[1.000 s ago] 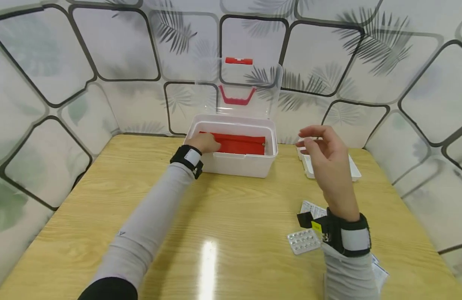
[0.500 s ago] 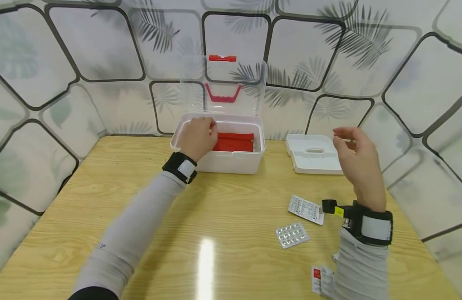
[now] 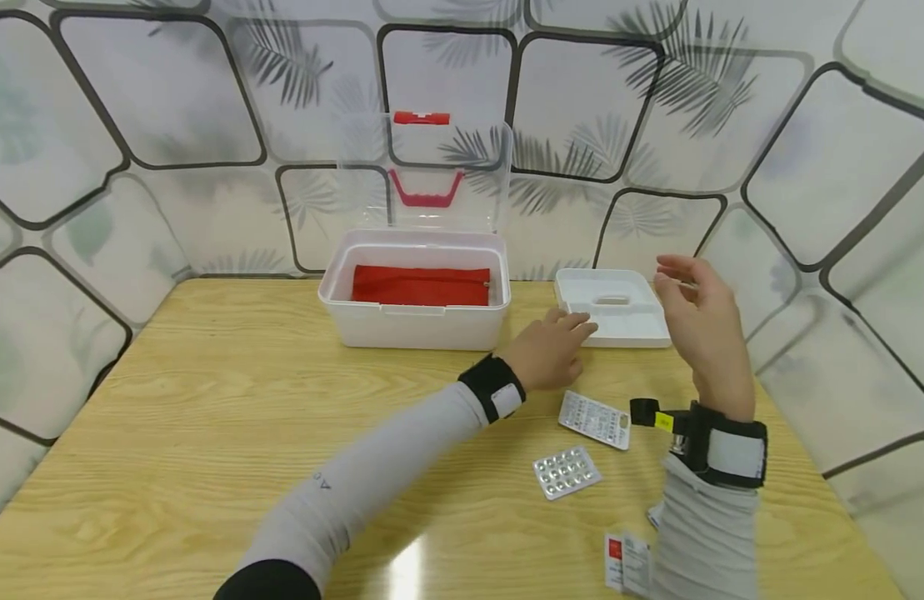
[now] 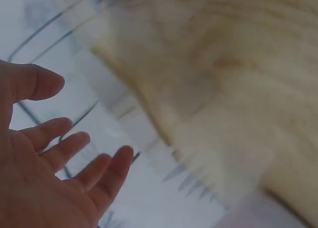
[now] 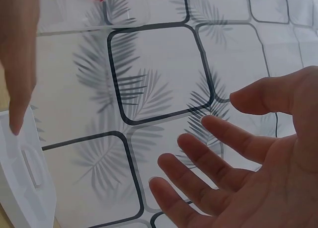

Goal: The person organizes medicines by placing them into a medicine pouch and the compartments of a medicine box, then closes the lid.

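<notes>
My left hand (image 3: 547, 350) reaches over the table beside the near left edge of a white plastic tray (image 3: 637, 321) with a raised handle. Its fingers are extended and hold nothing; whether they touch the tray I cannot tell. In the left wrist view the same hand (image 4: 59, 163) has spread, slightly bent fingers. My right hand (image 3: 701, 325) is raised by the tray's right side, fingers loosely bent around nothing; the right wrist view also shows that hand (image 5: 238, 173) unfilled. A red zippered pouch (image 3: 420, 287) lies inside the white box (image 3: 412, 329), whose clear lid stands up.
On the wooden table (image 3: 244, 433) lie a blister pack face down (image 3: 595, 419) and a blister pack with silver bubbles (image 3: 566, 472). Small printed packets (image 3: 625, 562) lie near the right forearm, partly covered. A patterned curtain (image 3: 447, 75) surrounds the table's back and sides.
My left hand has left the box, where it was at the red pouch, and swung right to the white tray. The right hand stays raised near the tray. The head view has turned rightward.
</notes>
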`<state>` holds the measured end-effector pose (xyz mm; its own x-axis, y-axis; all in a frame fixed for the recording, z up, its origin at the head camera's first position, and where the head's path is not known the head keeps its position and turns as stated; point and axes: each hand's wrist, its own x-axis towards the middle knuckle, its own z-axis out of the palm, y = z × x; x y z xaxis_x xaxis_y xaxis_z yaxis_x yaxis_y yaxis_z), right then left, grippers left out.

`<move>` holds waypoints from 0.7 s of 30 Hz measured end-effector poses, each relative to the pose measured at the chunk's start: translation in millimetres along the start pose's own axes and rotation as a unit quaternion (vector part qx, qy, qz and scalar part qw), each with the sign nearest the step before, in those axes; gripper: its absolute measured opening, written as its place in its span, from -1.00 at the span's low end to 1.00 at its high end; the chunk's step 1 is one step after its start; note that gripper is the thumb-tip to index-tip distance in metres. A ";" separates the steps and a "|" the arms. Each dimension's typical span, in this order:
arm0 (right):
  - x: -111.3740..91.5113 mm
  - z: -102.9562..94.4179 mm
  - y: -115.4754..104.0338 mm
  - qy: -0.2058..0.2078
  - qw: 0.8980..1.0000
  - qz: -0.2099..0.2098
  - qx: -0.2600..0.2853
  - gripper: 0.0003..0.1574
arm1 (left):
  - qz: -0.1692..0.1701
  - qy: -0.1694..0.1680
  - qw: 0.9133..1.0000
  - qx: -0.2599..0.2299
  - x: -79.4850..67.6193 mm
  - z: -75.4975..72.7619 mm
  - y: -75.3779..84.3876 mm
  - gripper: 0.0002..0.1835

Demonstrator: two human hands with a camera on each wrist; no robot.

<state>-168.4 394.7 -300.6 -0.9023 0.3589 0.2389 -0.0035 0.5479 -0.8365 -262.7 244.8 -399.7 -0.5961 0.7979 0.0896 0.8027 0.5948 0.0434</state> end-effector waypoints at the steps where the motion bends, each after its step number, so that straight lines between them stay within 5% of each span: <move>1: -0.2 -0.2 -0.5 0.000 1.000 -0.001 0.004 -0.36 | -0.006 -0.009 1.000 0.000 5.2 7.1 1.0 -0.38; 7: -0.9 2.3 -2.4 -0.001 1.000 -0.007 0.014 -0.40 | -0.015 -0.029 0.999 -0.021 22.0 29.6 -1.5 -0.40; 13: -2.9 2.9 -6.9 -0.001 1.000 -0.016 0.018 -0.40 | 0.001 -0.006 1.000 -0.027 20.5 34.9 -7.6 -0.64; 21: -4.2 0.9 -10.1 -0.003 1.000 -0.016 0.018 -0.40 | -0.036 0.003 0.996 -0.080 13.8 36.5 -12.4 -0.94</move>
<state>-165.0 387.0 -293.6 -0.9039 0.3378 0.2623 -0.0473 0.5307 -0.8462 -281.5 252.0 -435.4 -0.6519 0.7533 0.0870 0.7513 0.6260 0.2088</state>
